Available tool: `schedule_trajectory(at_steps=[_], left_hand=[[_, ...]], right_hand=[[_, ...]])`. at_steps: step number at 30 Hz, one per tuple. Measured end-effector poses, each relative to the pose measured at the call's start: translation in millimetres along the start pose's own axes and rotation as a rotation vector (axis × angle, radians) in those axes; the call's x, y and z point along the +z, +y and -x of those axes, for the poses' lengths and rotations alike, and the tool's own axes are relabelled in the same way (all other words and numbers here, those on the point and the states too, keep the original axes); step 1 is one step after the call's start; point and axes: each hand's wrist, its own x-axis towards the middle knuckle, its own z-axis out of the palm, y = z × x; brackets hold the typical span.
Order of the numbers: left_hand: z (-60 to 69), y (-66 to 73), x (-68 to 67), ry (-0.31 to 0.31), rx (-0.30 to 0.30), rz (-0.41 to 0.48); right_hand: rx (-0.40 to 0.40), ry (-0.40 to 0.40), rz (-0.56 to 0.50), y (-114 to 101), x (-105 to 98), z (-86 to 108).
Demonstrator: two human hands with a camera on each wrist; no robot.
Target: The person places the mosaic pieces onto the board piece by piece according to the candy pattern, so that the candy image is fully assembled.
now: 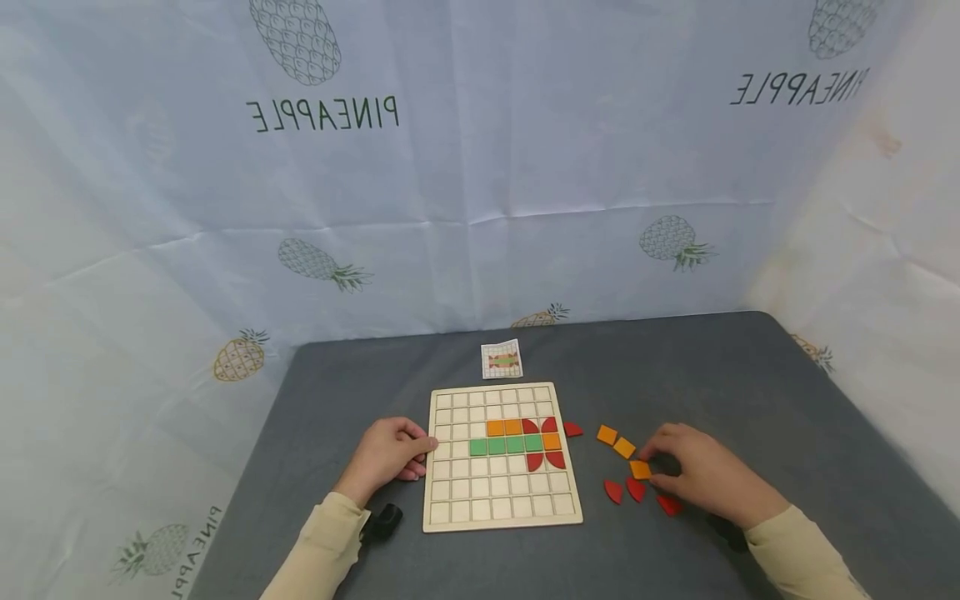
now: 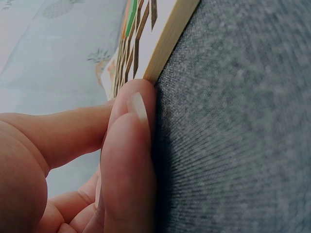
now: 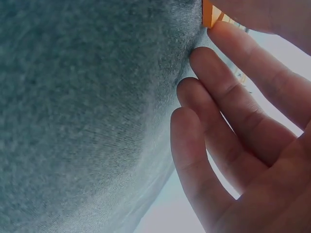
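A pale wooden grid board [image 1: 450, 492] lies on the table, with green squares [image 1: 497, 447], orange squares [image 1: 504, 427] and red quarter-round tiles [image 1: 555, 459] set in its cells. At its left edge my left hand [image 1: 387, 452] pinches the rim; the left wrist view shows the fingertips against the board's side [image 2: 165, 46]. To the right of the board, my right hand [image 1: 701, 471] has an orange square tile [image 1: 640, 470] between thumb and index finger, at table level. In the right wrist view the other fingers [image 3: 233, 92] are spread and bent, and the tile [image 3: 210, 13] is partly cut off.
Two more orange squares [image 1: 616, 442] lie just left of the right hand. Loose red quarter-round tiles [image 1: 613, 491] lie nearby, one [image 1: 573, 429] beside the board's right edge. A small pattern card [image 1: 501, 360] lies behind the board on the dark grey table [image 1: 360, 375].
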Motion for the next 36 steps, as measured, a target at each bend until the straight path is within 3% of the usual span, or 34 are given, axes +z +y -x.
schedule_trajectory(at_steps=[11,17,25,30,36], left_hand=[[-0.5,1.4,2.2,0.003,-0.001,0.001],[0.7,2.8,1.9,0.005,0.004,-0.007],[0.8,0.0,1.3,0.013,-0.004,-0.007],[0.0,0.3,2.4,0.007,-0.002,-0.014],[0.5,1.8,2.7,0.010,-0.008,-0.018]], right_hand=[[-0.034,0.061,0.022,-8,-11,-6.7],[-0.068,0.100,0.002,-40,-3,-36.7],[-0.122,0.073,-0.047,-97,12,-76.2],[-0.194,0.057,-0.061,-116,23,-82.7],[-0.224,0.057,-0.032,-124,33,-84.7]])
